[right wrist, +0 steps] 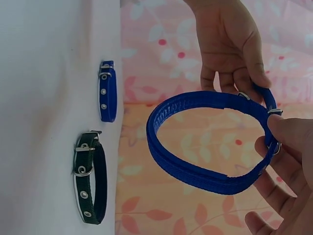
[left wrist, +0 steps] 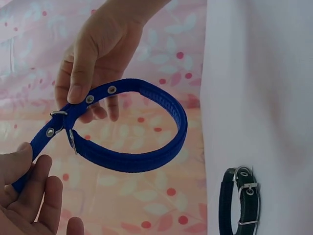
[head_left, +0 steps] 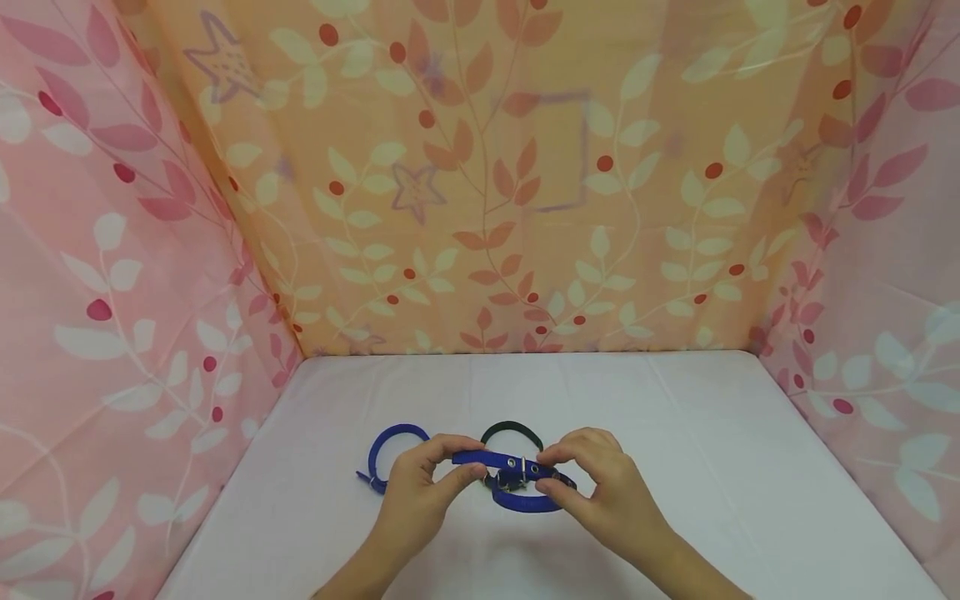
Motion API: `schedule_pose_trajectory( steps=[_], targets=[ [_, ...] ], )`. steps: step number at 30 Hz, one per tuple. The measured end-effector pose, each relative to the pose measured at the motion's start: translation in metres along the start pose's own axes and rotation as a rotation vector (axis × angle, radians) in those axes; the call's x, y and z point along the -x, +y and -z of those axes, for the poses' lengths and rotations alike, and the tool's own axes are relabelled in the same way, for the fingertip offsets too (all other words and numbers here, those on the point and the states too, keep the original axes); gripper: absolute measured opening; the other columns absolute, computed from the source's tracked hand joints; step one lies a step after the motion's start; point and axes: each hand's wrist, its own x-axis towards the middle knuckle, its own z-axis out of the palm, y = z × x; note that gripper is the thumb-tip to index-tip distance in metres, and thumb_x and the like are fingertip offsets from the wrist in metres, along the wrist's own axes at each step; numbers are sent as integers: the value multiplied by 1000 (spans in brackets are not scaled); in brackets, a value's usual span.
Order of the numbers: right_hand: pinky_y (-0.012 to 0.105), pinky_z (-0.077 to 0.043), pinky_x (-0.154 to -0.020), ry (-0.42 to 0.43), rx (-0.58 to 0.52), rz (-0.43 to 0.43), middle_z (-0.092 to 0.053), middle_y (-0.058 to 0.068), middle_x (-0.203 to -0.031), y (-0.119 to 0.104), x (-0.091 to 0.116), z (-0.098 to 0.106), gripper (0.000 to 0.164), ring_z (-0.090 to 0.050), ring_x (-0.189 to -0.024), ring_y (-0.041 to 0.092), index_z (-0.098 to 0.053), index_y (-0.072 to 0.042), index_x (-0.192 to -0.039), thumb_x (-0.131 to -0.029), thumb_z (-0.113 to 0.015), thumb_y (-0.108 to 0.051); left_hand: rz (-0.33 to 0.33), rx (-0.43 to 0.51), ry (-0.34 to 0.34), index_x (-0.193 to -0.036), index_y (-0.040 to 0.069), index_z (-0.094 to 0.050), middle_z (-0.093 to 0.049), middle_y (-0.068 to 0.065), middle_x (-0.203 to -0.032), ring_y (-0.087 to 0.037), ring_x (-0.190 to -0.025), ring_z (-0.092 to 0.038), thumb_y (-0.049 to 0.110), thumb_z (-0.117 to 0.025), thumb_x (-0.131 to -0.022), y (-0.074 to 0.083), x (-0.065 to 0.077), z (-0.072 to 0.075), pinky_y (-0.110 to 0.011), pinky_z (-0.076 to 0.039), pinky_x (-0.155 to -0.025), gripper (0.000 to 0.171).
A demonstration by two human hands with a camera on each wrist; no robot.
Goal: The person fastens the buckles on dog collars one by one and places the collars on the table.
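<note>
A blue pet collar with metal eyelets and a buckle is held up above the table, its strap closed into a loop. Between thumb and fingers, my left hand pinches the strap's free end, which extends past the buckle. My right hand pinches the band on the other side of the buckle, by the eyelets. In the left wrist view the loop hangs out to the right of both hands. A metal D-ring sits beside the buckle.
Behind the held collar, a dark green or black collar lies on the white table. Another blue collar lies to its left, partly behind my left hand in the head view. Patterned fabric walls enclose the table's back and sides.
</note>
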Motion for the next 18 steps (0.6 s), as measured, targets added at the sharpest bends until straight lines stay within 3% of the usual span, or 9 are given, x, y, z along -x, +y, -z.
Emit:
schedule_pose_trajectory(
  steps=[8, 13, 18],
  targets=[
    [24, -44, -91, 10, -29, -35, -70, -16, -101, -2, -1, 2, 34, -60, -101, 10, -73, -30, -106, -79, -90, -15, 15, 60, -9, -108, 28, -73, -75, 11, -102, -15, -109, -67, 26, -79, -89, 1, -2, 1, -47, -43, -108, 19],
    [22, -44, -90, 58, -56, -32, -71, -14, -100, -1, -1, 3, 36, -61, -100, 10, -73, -28, -105, -79, -89, -11, 64, 137, -24, -108, 21, -72, -73, 4, -106, -20, -107, -67, 27, -81, -89, -5, -4, -5, -42, -46, -107, 22],
    [22, -46, -89, 76, -85, -73, -71, -13, -101, -2, 0, 3, 34, -60, -101, 10, -73, -27, -106, -81, -88, -11, 12, 27, -43, -110, 31, -75, -74, 13, -108, -14, -108, -65, 35, -80, -89, -12, -1, -14, -44, -45, -101, 22]
  ],
)
